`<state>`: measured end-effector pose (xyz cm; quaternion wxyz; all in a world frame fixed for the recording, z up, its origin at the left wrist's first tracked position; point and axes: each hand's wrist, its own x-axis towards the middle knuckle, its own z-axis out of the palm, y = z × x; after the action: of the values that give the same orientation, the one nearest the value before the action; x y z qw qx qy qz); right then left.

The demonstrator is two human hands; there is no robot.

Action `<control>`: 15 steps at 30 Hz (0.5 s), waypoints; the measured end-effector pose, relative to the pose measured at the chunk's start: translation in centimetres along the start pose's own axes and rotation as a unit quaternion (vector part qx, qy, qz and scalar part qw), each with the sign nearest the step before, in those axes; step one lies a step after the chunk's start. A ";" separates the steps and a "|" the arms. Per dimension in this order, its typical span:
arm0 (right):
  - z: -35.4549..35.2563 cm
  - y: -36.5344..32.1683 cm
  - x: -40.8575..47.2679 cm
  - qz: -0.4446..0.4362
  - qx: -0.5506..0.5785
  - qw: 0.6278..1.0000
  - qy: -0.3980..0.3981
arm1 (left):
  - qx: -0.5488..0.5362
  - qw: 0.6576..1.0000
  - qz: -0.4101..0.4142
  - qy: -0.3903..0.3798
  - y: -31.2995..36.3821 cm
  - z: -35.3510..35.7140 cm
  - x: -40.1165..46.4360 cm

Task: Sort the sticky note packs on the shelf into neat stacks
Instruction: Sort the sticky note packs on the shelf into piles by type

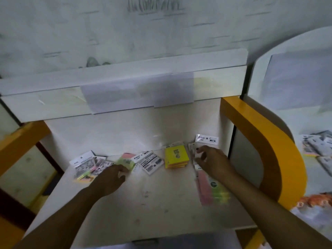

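On the scuffed white shelf [143,198], framed by glossy orange-yellow side rails [255,126], flat plastic-wrapped sticky note packs [150,161] lie scattered along the back beside a squat block of bright yellow notes [177,157]. The right hand [212,159] has its grip closed on an upright clear-sleeved pack [206,141] by the right wall, above a pink-and-green pack [206,193]. The left hand [109,178] rests, fingers loosely curled and seemingly holding nothing, at a blurred pastel green-and-pink pack [125,161].
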<state>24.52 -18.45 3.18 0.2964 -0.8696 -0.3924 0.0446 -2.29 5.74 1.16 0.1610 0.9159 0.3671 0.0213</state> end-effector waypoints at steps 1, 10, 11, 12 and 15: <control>0.7 -1.4 0.4 -0.011 0.011 1.000 -0.006 | 0.009 1.000 -0.001 0.007 -0.9 -0.3 -0.2; 12.8 -11.5 2.8 -0.098 -0.020 0.987 -0.127 | -0.078 0.996 0.008 0.038 -6.1 -1.6 -0.7; 13.7 -11.9 3.1 -0.090 -0.041 0.986 -0.131 | -0.073 0.996 0.013 0.044 -6.2 -1.6 -0.6; 14.5 -12.2 3.4 -0.075 -0.068 0.985 -0.141 | -0.076 0.996 0.017 0.044 -6.4 -1.6 -0.4; 15.8 -12.7 3.4 -0.043 -0.135 0.978 -0.152 | -0.098 0.994 0.037 0.034 -6.2 -1.6 0.5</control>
<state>13.66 -1.86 -2.29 0.1148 -0.8668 -0.4725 0.1101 -6.33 10.70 0.76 0.2363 0.9075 0.3342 0.0941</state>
